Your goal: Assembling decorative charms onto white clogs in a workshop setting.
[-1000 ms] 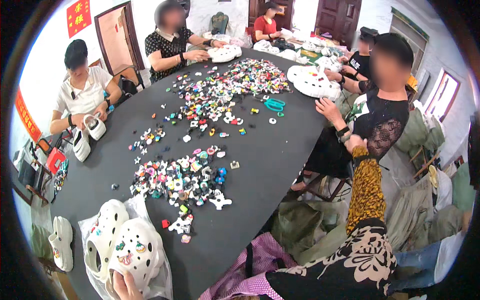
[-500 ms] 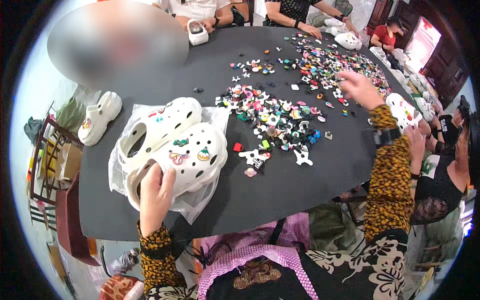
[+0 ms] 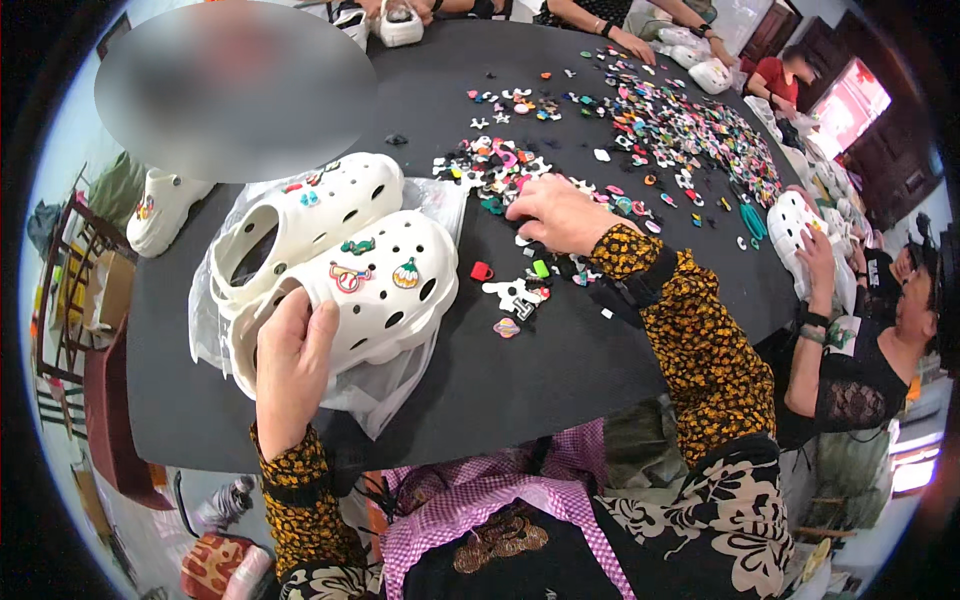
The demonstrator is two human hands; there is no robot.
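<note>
Left hand (image 3: 295, 365) grips a white shoe (image 3: 372, 312) on plastic bag (image 3: 382, 395), its long axis and toe pointing away rightward; right hand (image 3: 562, 215) (grip I cannot tell) is at charms (image 3: 490, 165).

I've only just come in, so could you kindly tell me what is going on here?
The person's left hand grips a white clog at its opening; a second white clog lies beside it on a plastic bag. The right hand is at the nearer pile of colourful shoe charms. Similar charms decorate both clogs.
</note>
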